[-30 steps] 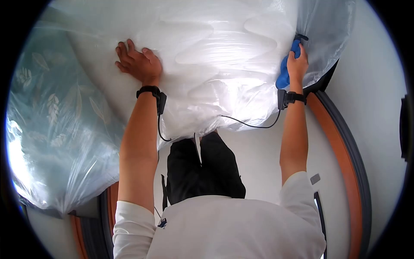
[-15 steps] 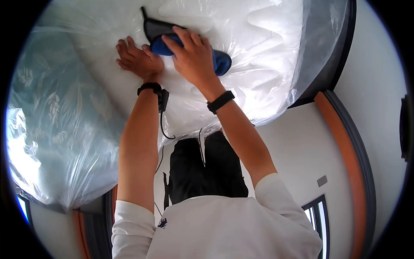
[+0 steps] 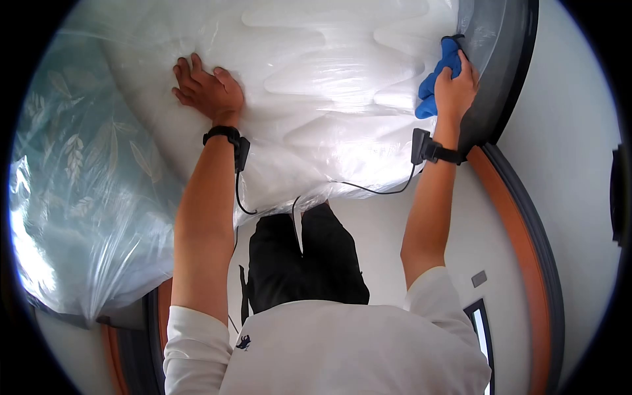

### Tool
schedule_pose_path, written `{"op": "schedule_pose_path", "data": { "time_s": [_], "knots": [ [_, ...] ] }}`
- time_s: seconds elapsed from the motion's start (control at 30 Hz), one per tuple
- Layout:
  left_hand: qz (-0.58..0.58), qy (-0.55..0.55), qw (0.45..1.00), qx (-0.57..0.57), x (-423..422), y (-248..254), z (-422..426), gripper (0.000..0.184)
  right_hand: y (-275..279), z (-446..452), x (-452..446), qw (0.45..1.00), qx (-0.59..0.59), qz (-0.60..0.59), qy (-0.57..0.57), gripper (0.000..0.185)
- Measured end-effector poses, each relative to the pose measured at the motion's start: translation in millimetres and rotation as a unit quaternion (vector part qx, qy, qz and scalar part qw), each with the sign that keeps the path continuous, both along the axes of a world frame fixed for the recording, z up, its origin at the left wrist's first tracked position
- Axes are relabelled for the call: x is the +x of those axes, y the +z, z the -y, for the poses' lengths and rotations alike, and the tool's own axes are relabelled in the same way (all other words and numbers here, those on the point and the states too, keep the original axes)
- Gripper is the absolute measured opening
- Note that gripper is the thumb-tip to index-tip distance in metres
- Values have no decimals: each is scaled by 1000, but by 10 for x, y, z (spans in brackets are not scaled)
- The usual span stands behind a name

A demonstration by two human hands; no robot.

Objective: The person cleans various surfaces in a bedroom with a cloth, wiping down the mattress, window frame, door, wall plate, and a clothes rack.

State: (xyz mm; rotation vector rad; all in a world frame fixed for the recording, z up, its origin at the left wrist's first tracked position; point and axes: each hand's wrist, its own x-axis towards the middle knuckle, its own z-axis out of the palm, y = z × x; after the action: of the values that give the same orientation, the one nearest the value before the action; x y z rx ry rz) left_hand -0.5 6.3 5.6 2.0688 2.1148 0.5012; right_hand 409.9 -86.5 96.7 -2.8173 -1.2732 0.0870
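My left hand (image 3: 212,90) lies flat with fingers spread on a white padded surface (image 3: 316,131), which looks like a mattress under clear plastic film. Over at the right edge of that surface, my right hand (image 3: 459,92) grips a bunched blue cloth (image 3: 429,85) with dark trim. The cloth rests against the plastic, and part of it is hidden behind my fingers. Each wrist wears a black strap with a small box, and thin black cables hang from the boxes.
Pale green leaf-patterned fabric (image 3: 85,164) under clear plastic bulges at the left. A dark grey panel with a black edge (image 3: 520,99) borders the right side. Beyond it stand a white wall (image 3: 566,131) and an orange-brown trim strip (image 3: 517,243).
My right hand has swept the blue cloth from the middle of the plastic-covered surface to its right edge. The cloth is now more bunched. My left hand has stayed nearly in place.
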Motion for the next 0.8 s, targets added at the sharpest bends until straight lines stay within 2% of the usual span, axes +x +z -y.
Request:
{"op": "schedule_pose_path", "data": {
  "time_s": [0.07,0.13,0.23,0.33,0.43,0.63,0.7,0.77,0.8],
  "knots": [
    [-11,-8,1000,7,-23,-44,15,54,233,-166,-417,985,92,39,139,48],
    [-12,-13,1000,11,-7,19,-12,53,246,-270,-1038,972,102,-32,211,52],
    [-23,-19,999,19,-13,19,24,52,86,-257,-2032,936,62,-181,294,49],
    [-33,-20,999,29,-10,-13,-43,52,-88,-75,-2365,934,119,-157,297,47],
    [-30,-11,999,38,29,-2,-16,51,-101,110,-2167,935,149,-195,256,47],
    [-22,-43,998,29,23,108,-91,50,-302,946,-919,982,176,-42,55,52],
    [-2,-61,998,24,-28,61,-111,52,-207,1354,-545,993,116,22,29,54],
    [16,-72,997,-25,-163,16,-200,62,-178,1792,-215,988,35,-73,-135,55],
    [11,-81,997,-13,-279,99,-295,62,-212,2035,-84,978,-14,-94,-186,53]
  ]
}}
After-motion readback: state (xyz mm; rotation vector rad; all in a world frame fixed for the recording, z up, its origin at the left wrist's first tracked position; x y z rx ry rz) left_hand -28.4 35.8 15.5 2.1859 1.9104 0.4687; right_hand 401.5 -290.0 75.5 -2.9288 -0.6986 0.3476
